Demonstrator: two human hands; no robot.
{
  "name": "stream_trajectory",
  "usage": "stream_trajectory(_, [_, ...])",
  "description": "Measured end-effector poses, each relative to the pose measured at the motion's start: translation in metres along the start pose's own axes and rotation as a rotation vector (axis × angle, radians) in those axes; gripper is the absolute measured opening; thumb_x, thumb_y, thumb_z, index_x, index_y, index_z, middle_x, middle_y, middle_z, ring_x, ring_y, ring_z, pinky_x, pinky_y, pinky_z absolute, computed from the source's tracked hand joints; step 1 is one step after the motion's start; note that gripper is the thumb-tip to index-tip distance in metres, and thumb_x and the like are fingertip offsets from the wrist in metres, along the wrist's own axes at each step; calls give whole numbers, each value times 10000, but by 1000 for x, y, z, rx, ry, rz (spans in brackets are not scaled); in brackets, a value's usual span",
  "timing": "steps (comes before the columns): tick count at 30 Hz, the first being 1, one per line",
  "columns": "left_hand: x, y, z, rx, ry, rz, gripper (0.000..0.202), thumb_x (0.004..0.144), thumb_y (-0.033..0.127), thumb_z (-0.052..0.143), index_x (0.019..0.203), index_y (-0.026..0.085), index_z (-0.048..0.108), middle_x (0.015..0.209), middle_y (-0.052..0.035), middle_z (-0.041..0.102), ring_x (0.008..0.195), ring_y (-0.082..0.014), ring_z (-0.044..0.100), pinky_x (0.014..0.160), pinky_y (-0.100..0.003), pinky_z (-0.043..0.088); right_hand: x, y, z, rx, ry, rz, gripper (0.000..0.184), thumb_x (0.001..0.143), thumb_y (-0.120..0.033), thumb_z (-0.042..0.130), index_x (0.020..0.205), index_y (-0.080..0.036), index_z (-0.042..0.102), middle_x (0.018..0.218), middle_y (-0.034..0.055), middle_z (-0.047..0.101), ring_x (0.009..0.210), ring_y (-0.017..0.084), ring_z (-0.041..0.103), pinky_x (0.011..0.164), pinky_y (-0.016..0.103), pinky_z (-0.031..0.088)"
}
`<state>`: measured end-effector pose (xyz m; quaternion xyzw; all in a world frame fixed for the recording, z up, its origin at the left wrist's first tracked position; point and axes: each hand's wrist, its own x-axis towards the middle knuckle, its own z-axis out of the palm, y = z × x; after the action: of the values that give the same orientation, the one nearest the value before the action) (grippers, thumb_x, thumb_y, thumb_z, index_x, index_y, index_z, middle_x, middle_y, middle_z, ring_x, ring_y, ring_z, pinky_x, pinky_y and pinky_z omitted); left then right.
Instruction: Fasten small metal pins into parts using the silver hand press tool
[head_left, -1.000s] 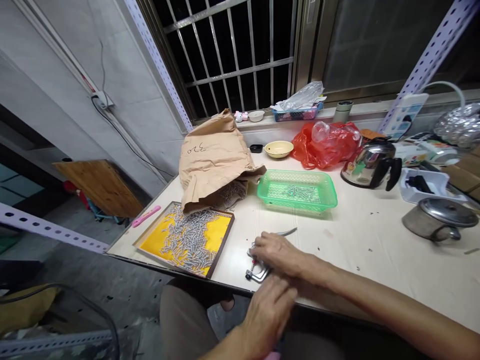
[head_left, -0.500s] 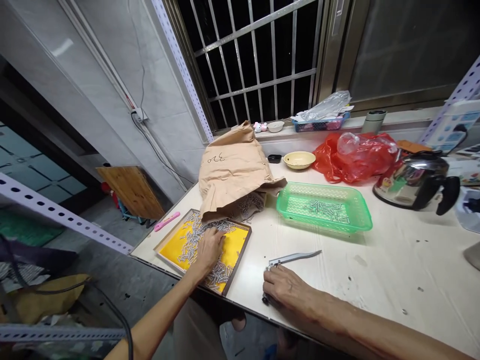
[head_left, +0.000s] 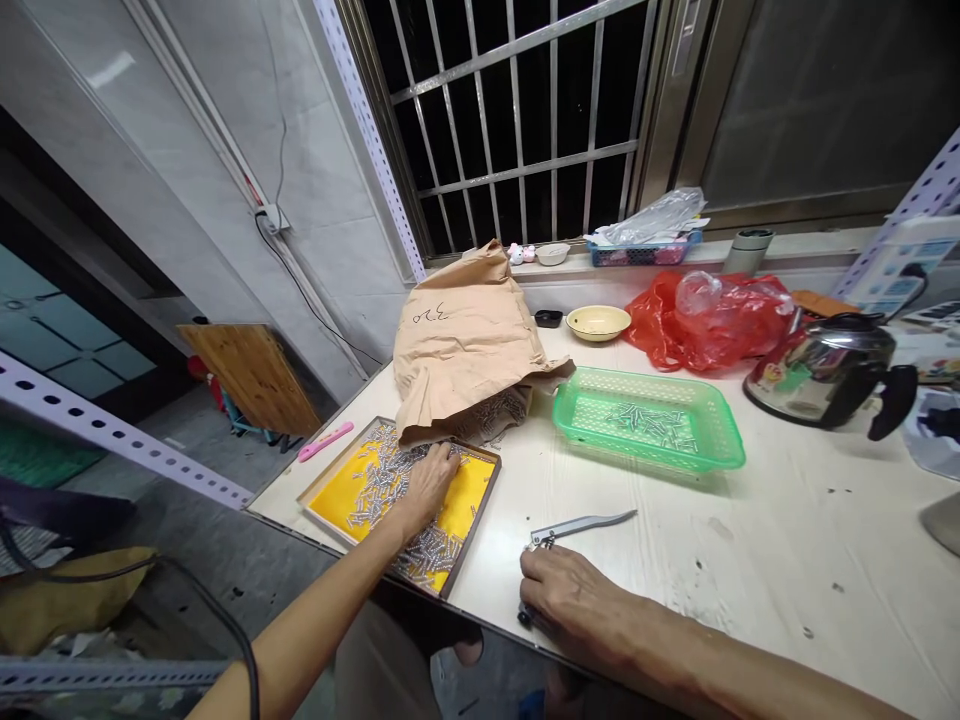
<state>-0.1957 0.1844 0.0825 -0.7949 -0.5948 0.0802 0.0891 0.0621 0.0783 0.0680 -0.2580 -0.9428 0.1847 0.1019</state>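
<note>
Resting palm-down, the left hand [head_left: 429, 483] was seen in the lower middle of the frame. It was laid on the heap of small metal pins [head_left: 379, 470] that filled a yellow tray [head_left: 469, 492] with a dark rim. Its fingers were bent onto the pins, but whether any were pinched between them could not be told.

The right hand [head_left: 571, 598] was placed lower and further right, well apart from the left, at the near edge of the pale table [head_left: 787, 520]. It was spread over the base of a small metal lever tool [head_left: 541, 540]. The tool's slim handle [head_left: 592, 522] was left bare and pointed right and slightly up the frame. Whether the base was actually clasped could not be made out, since it was covered by the palm.

A brown paper sack [head_left: 465, 340] was slumped just above the tray, with its open mouth touching the tray's far edge and more pins spilled from it. A green plastic basket [head_left: 720, 440] was set to the right of the sack, with a small scatter of pins on its floor. A pink handled object [head_left: 325, 441] was lying at the table's left corner, just beside the tray. A yellow bowl [head_left: 598, 322], a red plastic bag [head_left: 705, 320] and a steel kettle [head_left: 829, 370] were ranged along the upper right, below the barred window.
</note>
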Motion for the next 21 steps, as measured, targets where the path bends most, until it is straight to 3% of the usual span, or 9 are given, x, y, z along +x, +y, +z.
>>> stream_trajectory(4, [2,-1,-2,-28,3,14,191,887,115,403,948,151,579,1012,-115,532,955,-221,473,706,-301,436,-2,4,-1,30,-38,74,103,878,-236,507,799,-189,553,884,12,525,738,134,447,631,268,295])
stream_trajectory(9, [0,-2,-7,-79,31,47,183,896,144,398,884,169,579,970,-93,556,927,-206,503,729,-297,434,-6,12,8,-66,-17,103,99,871,-161,480,861,-193,573,975,39,520,883,172,441,748,305,304])
stream_trajectory(13, [-7,5,-22,-242,149,-26,174,902,198,396,880,168,566,910,-71,580,863,-191,538,739,-298,436,-9,5,-5,-68,-7,86,109,854,-137,483,859,-173,586,987,61,520,919,180,445,782,305,328])
stream_trajectory(15, [-23,19,-34,-417,245,-39,155,896,237,422,872,175,562,864,-48,593,790,-174,552,725,-295,440,-5,4,-16,-49,-33,107,122,855,-149,484,838,-164,604,963,65,533,874,171,472,732,285,346])
stream_trajectory(17, [-49,43,-46,-573,292,38,160,898,275,431,885,186,563,854,-36,602,765,-163,561,731,-294,445,3,6,-24,-40,-94,153,152,863,-180,483,811,-159,624,909,62,548,765,152,494,631,266,342])
stream_trajectory(19, [-83,71,-51,-709,243,185,161,905,277,431,944,201,569,897,-41,610,836,-163,577,774,-283,448,9,11,-27,-65,-140,148,167,869,-194,480,809,-159,632,857,52,554,674,136,489,565,262,321])
stream_trajectory(21, [-114,97,-49,-853,160,267,164,906,264,438,985,214,572,915,-37,622,876,-155,590,797,-260,449,11,15,-26,-136,-112,39,134,864,-176,489,838,-163,620,861,49,558,699,144,499,586,269,337])
